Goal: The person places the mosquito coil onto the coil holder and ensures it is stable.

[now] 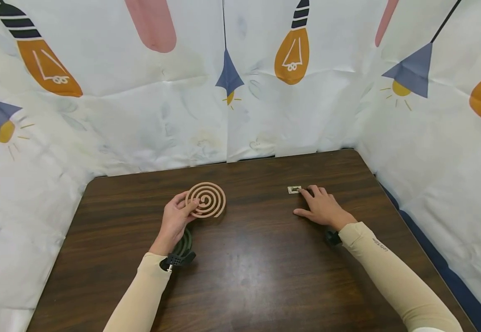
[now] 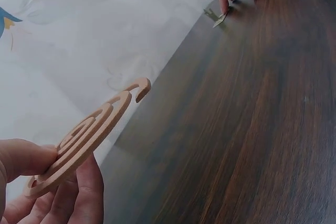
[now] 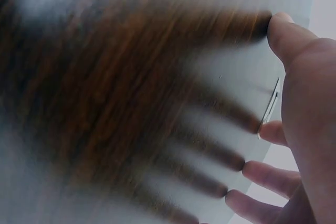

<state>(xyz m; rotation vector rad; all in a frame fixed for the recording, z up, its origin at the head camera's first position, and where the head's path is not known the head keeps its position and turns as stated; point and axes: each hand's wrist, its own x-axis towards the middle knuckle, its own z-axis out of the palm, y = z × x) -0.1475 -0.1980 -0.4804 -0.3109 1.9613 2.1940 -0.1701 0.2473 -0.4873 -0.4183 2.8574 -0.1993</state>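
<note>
Left hand (image 1: 175, 221): Clamped on the coil, thumb on the upper face and fingers beneath.
Coil (image 1: 205, 200): A flat tan spiral, gripped at its rim and held tilted above the worktop (image 1: 248, 267), reaching out past the left hand's fingertips on the side toward the other hand.
Green coil (image 1: 186, 240): Below the left hand, beside and partly hidden by the wrist.
Right hand (image 1: 321, 207): Fingers and thumb spread apart, the index fingertip touching the metal piece and the thumb tip down near the worktop surface.
Metal piece (image 1: 293, 189): Small and flat, with a narrow part rising from it; just beyond the right hand's index fingertip, well apart from the coil.
Wrists: A dark band (image 1: 178, 259) behind the left hand, another dark band (image 1: 332, 236) behind the right.
Sleeves: Cream (image 1: 402, 272), running back from both hands, with dark lettering behind the right.
Backdrop: White cloth (image 1: 161, 120) printed with bulbs and lamps, beyond both hands.
</note>
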